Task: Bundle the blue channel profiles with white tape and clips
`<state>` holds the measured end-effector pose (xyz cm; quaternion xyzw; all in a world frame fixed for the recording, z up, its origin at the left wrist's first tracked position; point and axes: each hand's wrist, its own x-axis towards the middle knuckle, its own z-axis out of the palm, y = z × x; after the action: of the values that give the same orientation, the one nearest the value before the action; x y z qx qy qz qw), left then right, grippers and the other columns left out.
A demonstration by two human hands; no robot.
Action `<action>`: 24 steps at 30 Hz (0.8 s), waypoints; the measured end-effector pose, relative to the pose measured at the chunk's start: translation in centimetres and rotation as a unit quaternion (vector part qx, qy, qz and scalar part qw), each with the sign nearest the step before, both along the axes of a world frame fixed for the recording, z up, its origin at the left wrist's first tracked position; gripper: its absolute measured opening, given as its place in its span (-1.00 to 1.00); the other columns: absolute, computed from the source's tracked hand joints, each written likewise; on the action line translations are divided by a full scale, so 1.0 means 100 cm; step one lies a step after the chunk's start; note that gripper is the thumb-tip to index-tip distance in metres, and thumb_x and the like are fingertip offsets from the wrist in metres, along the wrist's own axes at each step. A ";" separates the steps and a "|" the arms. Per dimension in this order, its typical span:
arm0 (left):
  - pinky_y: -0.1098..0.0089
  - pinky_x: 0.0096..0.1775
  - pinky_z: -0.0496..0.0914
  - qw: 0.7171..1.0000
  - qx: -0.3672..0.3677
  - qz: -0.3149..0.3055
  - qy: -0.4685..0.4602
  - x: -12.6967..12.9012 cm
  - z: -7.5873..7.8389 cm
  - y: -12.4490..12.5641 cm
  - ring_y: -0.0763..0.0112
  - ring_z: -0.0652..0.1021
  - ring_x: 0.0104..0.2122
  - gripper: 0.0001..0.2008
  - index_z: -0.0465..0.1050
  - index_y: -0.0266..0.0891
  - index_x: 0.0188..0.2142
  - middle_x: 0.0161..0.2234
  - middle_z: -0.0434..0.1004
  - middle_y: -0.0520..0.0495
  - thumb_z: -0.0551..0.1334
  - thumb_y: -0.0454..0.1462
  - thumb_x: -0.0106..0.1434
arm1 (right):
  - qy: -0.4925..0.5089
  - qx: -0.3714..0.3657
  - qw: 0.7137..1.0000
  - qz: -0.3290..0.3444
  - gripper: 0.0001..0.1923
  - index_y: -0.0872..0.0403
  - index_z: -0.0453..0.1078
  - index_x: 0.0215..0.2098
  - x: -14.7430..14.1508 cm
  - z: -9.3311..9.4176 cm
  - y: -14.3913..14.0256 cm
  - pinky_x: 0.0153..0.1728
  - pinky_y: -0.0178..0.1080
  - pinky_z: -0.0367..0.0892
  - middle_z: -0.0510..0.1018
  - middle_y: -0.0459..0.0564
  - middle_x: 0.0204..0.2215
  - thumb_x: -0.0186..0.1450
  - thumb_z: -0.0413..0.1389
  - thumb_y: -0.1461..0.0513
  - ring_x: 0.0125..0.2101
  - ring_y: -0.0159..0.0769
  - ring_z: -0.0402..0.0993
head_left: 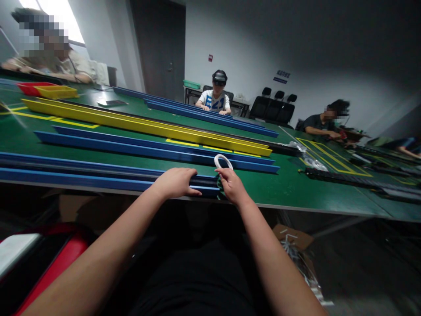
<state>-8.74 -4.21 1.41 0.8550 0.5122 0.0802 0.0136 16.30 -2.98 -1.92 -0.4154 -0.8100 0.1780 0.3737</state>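
A long blue channel [108, 177] with a black strip inside lies along the near table edge. My left hand [176, 182] grips it near its right end, thumb on the near side and fingers over the far side. Just past that end, my right hand [231, 186] is closed, pinching a white ring-shaped tape roll [223, 160] that stands up above the fingers. The lower fingers of this hand are partly hidden. Behind both hands lie further blue channels [158, 152], with a long yellow channel [144, 126] beyond them.
More blue rails [210, 116] lie across the green table [283, 193]. Red [36, 88] and yellow trays [57, 92] stand far left, near a phone-like slab [112, 103]. Black strips [342, 180] and clear plastic wrap [312, 160] are at right. Several people sit around the table.
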 end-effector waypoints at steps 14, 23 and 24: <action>0.27 -0.11 0.34 1.000 0.005 -0.021 -0.012 0.001 0.008 -0.008 0.10 0.53 -0.10 -0.39 0.40 -0.12 -0.04 -0.11 0.57 -0.17 0.18 0.21 0.08 | -0.128 -0.035 0.991 0.018 -0.13 0.00 0.21 0.21 -0.008 -0.009 -0.004 0.13 -0.02 0.20 0.32 0.11 0.08 0.02 0.29 -0.12 0.08 -0.11 0.27; 0.26 0.01 0.31 0.995 0.029 -0.068 -0.068 0.003 0.013 -0.012 0.20 0.47 -0.01 -0.54 0.37 -0.08 0.07 0.01 0.48 -0.12 0.08 0.03 0.27 | -0.123 -0.040 0.992 0.002 -0.19 0.01 0.25 0.14 -0.010 -0.010 -0.003 0.06 -0.06 0.25 0.37 0.08 0.03 0.00 0.31 -0.08 0.01 -0.15 0.34; 0.26 0.02 0.31 0.994 0.041 -0.075 -0.075 0.004 0.014 -0.012 0.20 0.46 -0.01 -0.57 0.38 -0.09 0.05 0.01 0.48 -0.12 0.09 0.00 0.28 | -0.124 -0.041 0.991 0.001 -0.19 0.01 0.25 0.13 -0.010 -0.009 -0.003 0.05 -0.06 0.26 0.37 0.09 0.02 0.00 0.31 -0.09 0.00 -0.15 0.34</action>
<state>-8.38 -5.43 2.76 0.8824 0.4404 0.1639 0.0225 15.27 -3.31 -2.85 -0.4486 -0.8426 0.1587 0.2523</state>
